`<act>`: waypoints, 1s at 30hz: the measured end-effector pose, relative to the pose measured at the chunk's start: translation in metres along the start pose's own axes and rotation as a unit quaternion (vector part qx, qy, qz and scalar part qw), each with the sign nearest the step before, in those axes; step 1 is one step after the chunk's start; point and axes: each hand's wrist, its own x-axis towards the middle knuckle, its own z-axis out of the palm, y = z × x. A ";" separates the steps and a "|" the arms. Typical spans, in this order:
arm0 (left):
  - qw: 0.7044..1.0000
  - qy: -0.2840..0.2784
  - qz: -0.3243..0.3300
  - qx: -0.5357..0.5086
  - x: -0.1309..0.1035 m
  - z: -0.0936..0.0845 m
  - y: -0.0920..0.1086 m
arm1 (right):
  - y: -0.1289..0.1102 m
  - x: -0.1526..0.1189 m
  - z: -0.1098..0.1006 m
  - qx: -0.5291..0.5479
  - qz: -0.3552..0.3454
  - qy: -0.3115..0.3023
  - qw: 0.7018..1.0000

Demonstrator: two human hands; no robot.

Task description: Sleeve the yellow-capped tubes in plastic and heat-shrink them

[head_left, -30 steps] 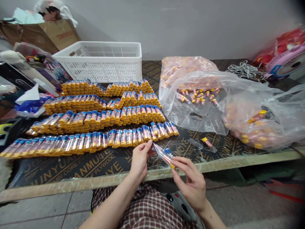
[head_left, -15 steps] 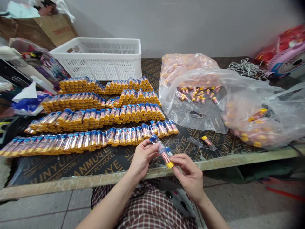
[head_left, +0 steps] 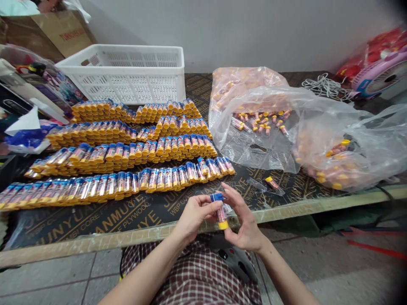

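Over the table's front edge I hold a small clear tube (head_left: 221, 213) upright between both hands. It has a blue top, a yellow bottom cap and pink-red contents. My left hand (head_left: 196, 212) pinches it near the top, thumb across the front. My right hand (head_left: 244, 220) spans it from the right, thumb at the yellow cap and fingers by the blue top. Beyond my hands lies a row of similar finished-looking tubes (head_left: 165, 179). To the right, a loose yellow-capped tube (head_left: 274, 185) lies on the table beside a clear plastic piece (head_left: 257, 184).
Stacked rows of tubes (head_left: 116, 151) fill the table's left half, with a white plastic basket (head_left: 127, 80) behind. Clear bags (head_left: 333, 123) of yellow-capped tubes spread across the right. A cable (head_left: 326, 88) and a pink fan (head_left: 381, 72) stand at the far right.
The blue-topped clear part and the yellow-capped part, drawn out lengthwise before, now form one short tube. My right hand's fingers have moved up beside the blue top.
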 end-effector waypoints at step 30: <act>0.847 0.143 0.190 0.475 0.031 -0.016 -0.012 | 0.052 0.083 -0.053 -0.182 -0.037 0.014 0.982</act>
